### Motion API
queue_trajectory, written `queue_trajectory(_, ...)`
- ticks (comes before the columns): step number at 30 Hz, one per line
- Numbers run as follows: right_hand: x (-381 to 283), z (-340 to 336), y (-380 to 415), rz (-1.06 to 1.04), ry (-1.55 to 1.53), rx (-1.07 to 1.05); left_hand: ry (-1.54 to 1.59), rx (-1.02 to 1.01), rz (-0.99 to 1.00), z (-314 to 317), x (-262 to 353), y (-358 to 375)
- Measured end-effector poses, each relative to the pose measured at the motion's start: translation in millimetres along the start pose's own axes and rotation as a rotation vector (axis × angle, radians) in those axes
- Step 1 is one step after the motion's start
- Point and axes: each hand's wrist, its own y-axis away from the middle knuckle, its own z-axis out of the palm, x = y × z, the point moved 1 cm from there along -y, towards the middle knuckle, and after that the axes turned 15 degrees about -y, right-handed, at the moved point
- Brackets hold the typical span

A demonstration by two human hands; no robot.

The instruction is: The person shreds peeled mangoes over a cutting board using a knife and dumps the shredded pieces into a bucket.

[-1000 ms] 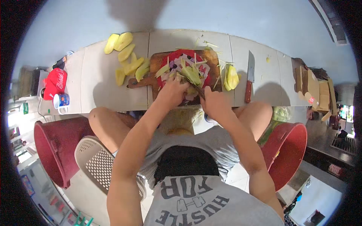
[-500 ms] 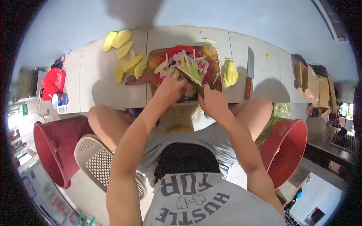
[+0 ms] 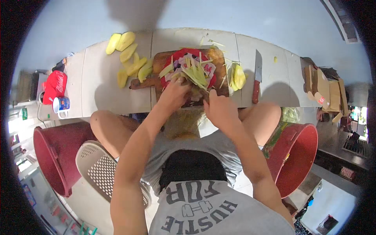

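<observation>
Head view: the left hand (image 3: 175,94) lies on the near edge of the board (image 3: 219,58), fingers curled down onto the pile of pale green strips (image 3: 196,74) that lies on a red plate (image 3: 172,64) on the board. The right hand (image 3: 220,109) is just beside it at the board's near right corner, fingers clenched round something dark that is mostly hidden, so what it grips cannot be told. The strips lie in the middle of the plate, just beyond both hands; loose ones are scattered over the board's far edge and the table (image 3: 109,90).

Left of the board, yellow slices (image 3: 131,58) lie spread on the table, some touching the board's handle. Right of the board is a small heap of yellow-green pieces (image 3: 238,76), then a knife (image 3: 257,76) with a reddish handle, lying apart from the hands. At the table's left end stand a mug (image 3: 62,105) and a red cloth (image 3: 55,87). Cardboard boxes (image 3: 325,92) lie at the right end.

Below the table, red tubs (image 3: 55,156) (image 3: 299,156) stand on both sides of the person's knees, and a white basket (image 3: 100,168) rests beside the left tub. The forearms cover the board's near edge.
</observation>
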Motion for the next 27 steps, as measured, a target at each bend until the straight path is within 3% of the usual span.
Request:
queue_trajectory(2, 0.5, 10.6, 1.6, 0.018, 0.006, -0.014, -0.016, 0.025, 0.037, -5.1, 2.3, 9.0)
queue_trajectory(4, 6.6, 16.7, -1.7, 0.033, 0.025, 0.011, 0.059, -0.099, -0.048, -7.3, 1.3, 4.6)
queue_trajectory(8, -3.0, 2.5, 0.6, -0.004, 0.018, 0.032, -0.011, 0.038, 0.02, -1.0, 2.0, 3.8)
queue_trajectory(17, -6.4, 6.7, 8.8, 0.019, -0.004, 0.025, -0.054, -0.142, -0.017, -6.5, 3.1, 5.5)
queue_trajectory(19, -6.5, 9.9, 4.4, 0.009, 0.001, 0.015, -0.043, 0.014, 0.031, -3.2, 3.6, 6.2)
queue_trajectory(22, 7.3, 29.4, -1.1, -0.002, 0.034, 0.089, -0.05, -0.047, 0.001, -7.5, 4.3, 5.5)
queue_trajectory(27, -12.0, 4.5, 9.6, 0.032, -0.007, 0.035, 0.037, 0.063, 0.027, 3.7, -4.4, 4.4)
